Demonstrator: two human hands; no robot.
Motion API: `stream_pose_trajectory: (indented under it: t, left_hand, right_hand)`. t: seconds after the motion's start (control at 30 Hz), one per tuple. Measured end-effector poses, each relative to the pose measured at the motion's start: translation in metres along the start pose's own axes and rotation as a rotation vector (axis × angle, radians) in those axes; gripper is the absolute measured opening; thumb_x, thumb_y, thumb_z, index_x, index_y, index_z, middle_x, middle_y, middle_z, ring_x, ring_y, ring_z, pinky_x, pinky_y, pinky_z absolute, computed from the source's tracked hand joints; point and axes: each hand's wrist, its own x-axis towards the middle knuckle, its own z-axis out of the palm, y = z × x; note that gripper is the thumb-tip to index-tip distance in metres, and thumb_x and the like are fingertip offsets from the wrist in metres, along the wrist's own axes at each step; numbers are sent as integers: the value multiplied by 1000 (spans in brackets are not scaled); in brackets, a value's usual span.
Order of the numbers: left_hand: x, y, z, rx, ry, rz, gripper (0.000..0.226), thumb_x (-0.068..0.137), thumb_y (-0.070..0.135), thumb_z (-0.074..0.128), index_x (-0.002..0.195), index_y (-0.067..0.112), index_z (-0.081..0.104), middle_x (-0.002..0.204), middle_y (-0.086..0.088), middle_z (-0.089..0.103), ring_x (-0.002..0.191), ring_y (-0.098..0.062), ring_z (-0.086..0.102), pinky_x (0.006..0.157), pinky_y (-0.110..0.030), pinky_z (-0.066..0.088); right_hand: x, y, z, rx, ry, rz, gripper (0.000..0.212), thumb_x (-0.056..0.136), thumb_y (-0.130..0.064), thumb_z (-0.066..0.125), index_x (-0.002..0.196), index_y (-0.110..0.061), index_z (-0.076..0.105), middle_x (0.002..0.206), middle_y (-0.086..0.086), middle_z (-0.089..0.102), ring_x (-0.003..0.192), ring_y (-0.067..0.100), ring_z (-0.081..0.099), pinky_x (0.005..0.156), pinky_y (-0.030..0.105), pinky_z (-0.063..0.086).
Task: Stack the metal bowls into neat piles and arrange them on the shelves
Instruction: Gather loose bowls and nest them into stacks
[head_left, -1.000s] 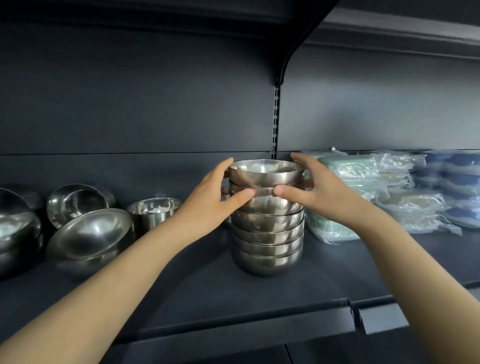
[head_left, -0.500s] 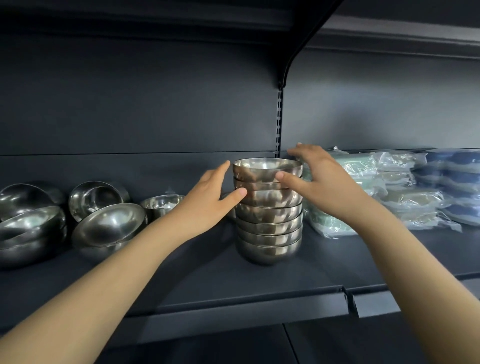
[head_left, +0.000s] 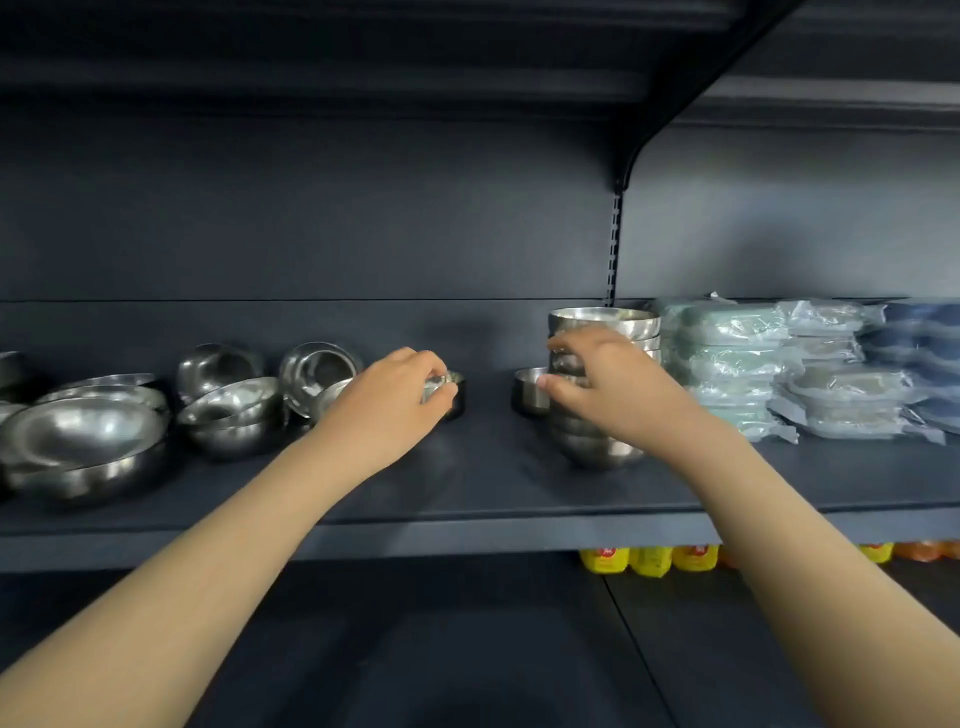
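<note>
A neat stack of metal bowls (head_left: 605, 322) stands on the dark shelf (head_left: 467, 483), right of centre. My right hand (head_left: 608, 395) hovers in front of the stack with curved fingers. Its thumb tip is at the rim of a small metal bowl (head_left: 527, 395) just left of the stack, and nothing sits between the fingers. My left hand (head_left: 389, 405) grips another small metal bowl (head_left: 452, 395) by its rim, further left on the shelf. Loose bowls lie in untidy piles at the left: a big pile (head_left: 83, 441), a middle pile (head_left: 234, 410) and a tilted bowl (head_left: 317, 369).
Plastic-wrapped packages (head_left: 727, 338) are stacked right of the bowl stack, close against it. A slotted upright (head_left: 615, 249) and a bracket run up the back panel. Yellow bottles (head_left: 649, 561) show on the lower shelf. Bare shelf lies between my two hands.
Both hands have let go of the stack. My left hand moved left and took hold of a small bowl; my right hand dropped toward the small bowl beside the stack. The view shifted left.
</note>
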Motion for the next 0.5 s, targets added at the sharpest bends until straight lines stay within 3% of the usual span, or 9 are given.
stream_pose_trajectory:
  t: [0.3, 0.5]
  left_hand:
    - [-144, -73, -88, 36, -20, -15, 28, 94, 34, 44, 110, 15, 58, 110, 1, 59, 103, -17, 55, 91, -40, 46]
    - [-221, -115, -150, 144, -65, -43, 34, 96, 36, 41, 120, 15, 54, 120, 1, 55, 110, -18, 52, 92, -36, 45]
  right_hand:
    - [-74, -149, 12, -29, -84, 47, 51, 93, -42, 52, 134, -13, 47, 136, 8, 50, 124, 26, 46, 101, 43, 41]
    - [-97, -247, 25, -8, -184, 15, 53, 92, -50, 47, 132, -16, 47, 135, 7, 50, 124, 28, 44, 99, 47, 41]
